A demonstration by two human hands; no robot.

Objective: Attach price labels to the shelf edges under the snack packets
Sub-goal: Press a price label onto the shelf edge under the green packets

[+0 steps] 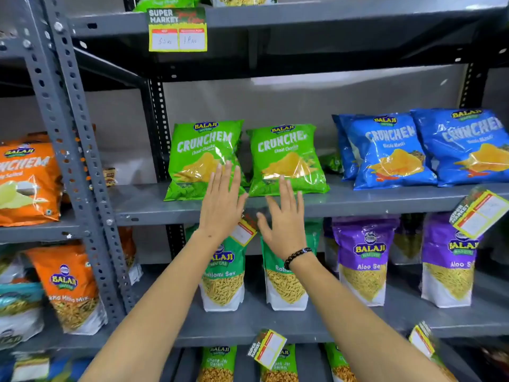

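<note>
Both my hands are raised flat in front of the middle shelf edge (344,208), fingers spread, holding nothing. My left hand (223,205) overlaps the lower part of the left green Crunchem packet (203,153). My right hand (286,221) reaches the bottom of the right green Crunchem packet (286,155). Between and just below my hands a yellow and red price label (243,231) hangs tilted from the shelf edge, partly hidden by my left hand.
Blue Crunchem packets (391,150) stand to the right, orange ones (24,183) to the left. Tilted labels hang at the right shelf edge (480,213) and on the lower shelf (268,348). A straight label (177,30) sits on the top shelf. Green sev pouches (223,279) stand below.
</note>
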